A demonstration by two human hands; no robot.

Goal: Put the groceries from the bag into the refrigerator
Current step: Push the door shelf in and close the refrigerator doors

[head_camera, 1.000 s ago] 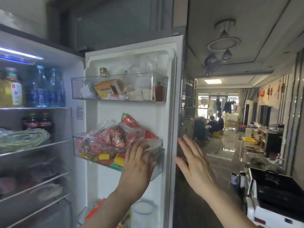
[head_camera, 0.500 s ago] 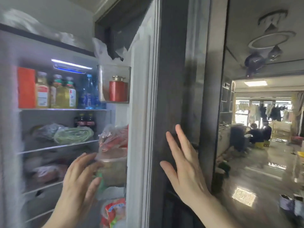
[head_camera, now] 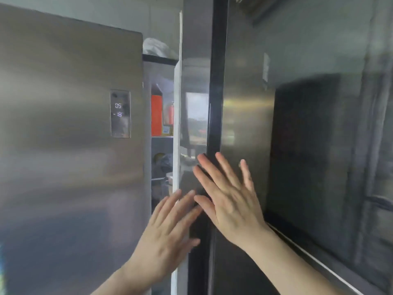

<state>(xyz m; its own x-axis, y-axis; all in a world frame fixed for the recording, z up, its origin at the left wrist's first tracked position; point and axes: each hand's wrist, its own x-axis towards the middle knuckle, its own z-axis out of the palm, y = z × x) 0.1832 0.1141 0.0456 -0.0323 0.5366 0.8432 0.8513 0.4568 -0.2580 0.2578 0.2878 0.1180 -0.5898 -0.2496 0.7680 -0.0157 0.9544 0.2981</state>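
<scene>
Hands lay flat with fingers spread, the right hand on the refrigerator door and the left hand at its edge, the door nearly closed beside the display panel.

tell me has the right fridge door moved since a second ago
Yes. The right door has swung nearly shut toward the left door, leaving a narrow gap; both hands are on it.

2 hands, 2 refrigerator doors, 1 display

left hand fingers straight, right hand flat, fingers spread
</scene>
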